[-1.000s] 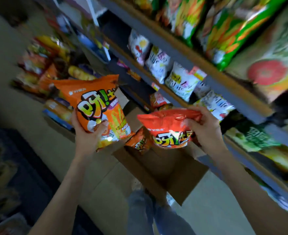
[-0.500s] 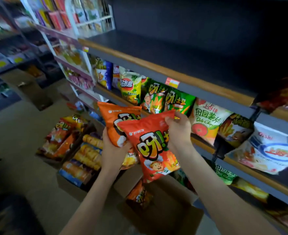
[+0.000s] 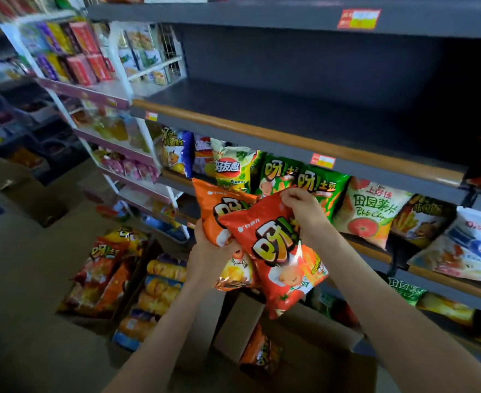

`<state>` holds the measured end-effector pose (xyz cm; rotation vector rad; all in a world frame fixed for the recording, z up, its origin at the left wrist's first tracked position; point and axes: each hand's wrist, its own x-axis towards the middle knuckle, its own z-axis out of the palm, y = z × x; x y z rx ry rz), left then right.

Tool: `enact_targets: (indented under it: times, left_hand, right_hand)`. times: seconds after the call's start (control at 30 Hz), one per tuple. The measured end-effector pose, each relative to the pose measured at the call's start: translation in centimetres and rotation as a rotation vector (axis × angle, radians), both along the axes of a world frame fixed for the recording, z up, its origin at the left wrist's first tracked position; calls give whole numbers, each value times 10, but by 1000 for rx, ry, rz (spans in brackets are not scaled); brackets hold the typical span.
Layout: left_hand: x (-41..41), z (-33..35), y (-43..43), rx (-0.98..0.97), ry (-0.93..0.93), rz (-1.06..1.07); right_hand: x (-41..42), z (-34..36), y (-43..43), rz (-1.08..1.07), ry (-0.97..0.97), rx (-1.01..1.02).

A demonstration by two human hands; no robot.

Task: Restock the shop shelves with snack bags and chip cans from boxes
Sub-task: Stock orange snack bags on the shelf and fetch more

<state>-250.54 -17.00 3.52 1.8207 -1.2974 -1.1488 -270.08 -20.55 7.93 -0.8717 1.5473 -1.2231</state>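
While standing before the shop shelving, grips the lower part of an orange foil snack bag in the left hand, with fingers curled round it from below. Pinches the top edge of a red foil snack bag with the right hand, with fingers bent over the seam. Holds the red bag in front of the orange one, overlapping and touching it, tilted, with its lower end hanging below both hands.

Just beyond the right hand: two green foil bags upright on a grey shelf with a wood-coloured front lip, next to a yellow-green bag beyond the left hand. Further right of the right hand: a white potato-chip bag with a red tomato print, a dark bag printed with fries, then a white-and-blue bag leaning forward.

Above both hands: a dark grey shelf board with an orange price tag on its front edge.

Directly below the hands: an open brown cardboard box with one more orange bag upright inside.

Left of and below the left hand, on the floor: an open box of orange and yellow snack bags and, nearer the hands, yellow-and-blue chip cans lying on their sides.

Far left of the left hand: white racks of small packets, blurred.
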Motion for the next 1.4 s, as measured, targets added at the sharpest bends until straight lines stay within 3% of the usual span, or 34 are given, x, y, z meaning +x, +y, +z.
enact_targets:
  times: [0.13, 0.2, 0.3, 0.43, 0.53, 0.63, 0.8, 1.0, 1.2, 1.4]
  left_hand:
    - [24, 1, -13, 58, 50, -79]
    - [31, 3, -18, 74, 88, -117]
    - [39, 3, -25, 85, 167, -180]
    - [45, 9, -31, 69, 276, -198]
    - [41, 26, -28, 31, 377, -192]
    - [30, 39, -26, -15, 410, -248]
    - [14, 57, -29, -24, 409, -276]
    - [4, 56, -32, 53, 465, -198]
    - [-5, 58, -42, 61, 400, -228]
    - [-7, 64, -48, 69, 412, -243]
  right_hand:
    - [-9, 1, 2, 589, 23, 171]
    - [-16, 3, 7, 735, 74, 215]
    - [-23, 9, 17, 674, 167, 227]
    - [-25, 15, 23, 401, 151, 175]
    - [-33, 14, 25, 208, -85, 246]
    - [-32, 13, 29, 90, -103, 259]
    - [-32, 19, 43, 133, -173, 195]
    - [-44, 38, 40, 106, -344, 265]
    - [-43, 55, 43, 233, -293, 247]
    - [-38, 53, 37, 212, -159, 187]
